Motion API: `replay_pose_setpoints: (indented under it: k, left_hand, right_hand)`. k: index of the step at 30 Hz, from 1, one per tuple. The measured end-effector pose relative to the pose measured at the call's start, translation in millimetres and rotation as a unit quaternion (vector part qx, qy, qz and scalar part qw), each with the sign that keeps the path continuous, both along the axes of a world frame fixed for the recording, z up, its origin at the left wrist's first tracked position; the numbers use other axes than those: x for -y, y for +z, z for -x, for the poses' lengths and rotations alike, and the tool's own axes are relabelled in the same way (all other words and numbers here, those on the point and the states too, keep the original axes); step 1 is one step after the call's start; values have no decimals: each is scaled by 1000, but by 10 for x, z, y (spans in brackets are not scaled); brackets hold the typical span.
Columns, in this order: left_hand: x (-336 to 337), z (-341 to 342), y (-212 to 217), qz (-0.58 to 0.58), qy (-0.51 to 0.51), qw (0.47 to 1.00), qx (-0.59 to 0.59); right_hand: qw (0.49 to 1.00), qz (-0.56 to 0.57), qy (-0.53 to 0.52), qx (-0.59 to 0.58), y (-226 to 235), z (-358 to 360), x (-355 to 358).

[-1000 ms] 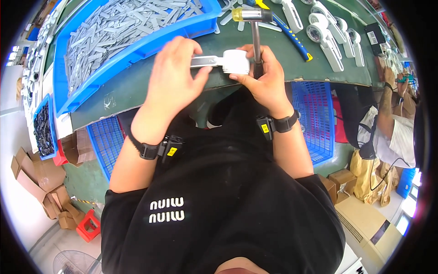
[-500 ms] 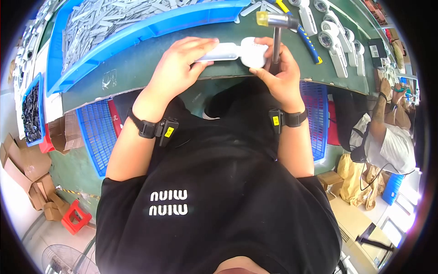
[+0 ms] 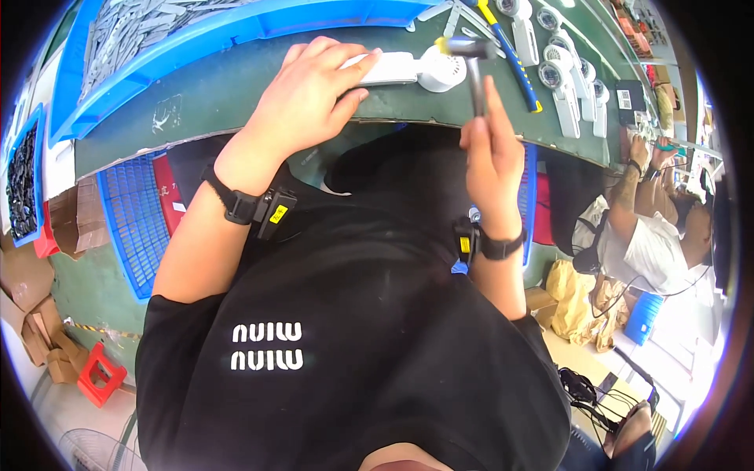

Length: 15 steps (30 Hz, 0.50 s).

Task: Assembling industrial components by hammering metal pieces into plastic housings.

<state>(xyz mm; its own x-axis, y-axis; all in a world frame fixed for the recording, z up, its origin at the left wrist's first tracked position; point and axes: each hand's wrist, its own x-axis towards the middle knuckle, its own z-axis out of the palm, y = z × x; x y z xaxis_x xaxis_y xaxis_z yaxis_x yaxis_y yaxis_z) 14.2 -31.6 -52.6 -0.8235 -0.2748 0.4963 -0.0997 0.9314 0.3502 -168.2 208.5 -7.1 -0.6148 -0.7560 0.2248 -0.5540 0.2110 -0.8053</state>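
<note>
My left hand [image 3: 294, 102] is closed over the handle of a white handheld fan [image 3: 444, 69]. The fan lies across the front of the green table, its round, vented head pointing right. In my right hand [image 3: 495, 161] is a small hammer [image 3: 477, 82], gripped by its metal handle. Its dark head with a yellow face hovers just above and right of the fan head; whether they touch I cannot tell.
A blue bin [image 3: 259, 38] of grey strips stands at the back left. A blue-and-yellow handled tool [image 3: 514, 63] lies right of the hammer, with several white fans [image 3: 564, 98] beyond. A bin of black parts [image 3: 25, 177] sits far left. A co-worker [image 3: 648, 243] works at right.
My right hand has let go of the fan head and now grips only the hammer. The fan has turned so its vented face shows. The whole view has shifted slightly.
</note>
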Motion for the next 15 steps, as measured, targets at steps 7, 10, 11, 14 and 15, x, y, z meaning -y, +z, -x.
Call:
replay_pose_setpoints:
  k: [7, 10, 11, 14, 15]
  left_hand:
    - [63, 23, -1, -113, -14, 993, -24]
    - [66, -3, 12, -101, -7, 994, -31]
    - [57, -9, 17, -89, -3, 995, -35]
    - [25, 4, 16, -64, 6, 998, -26]
    - [24, 6, 20, -63, 7, 998, -25]
  right_hand:
    - [992, 29, 67, -107, 249, -318, -64]
    - [987, 32, 76, -140, 61, -380, 142]
    - [988, -39, 83, -127, 55, -380, 163]
    - [983, -84, 91, -136, 103, -366, 131]
    - [990, -13, 67, -120, 100, -382, 108]
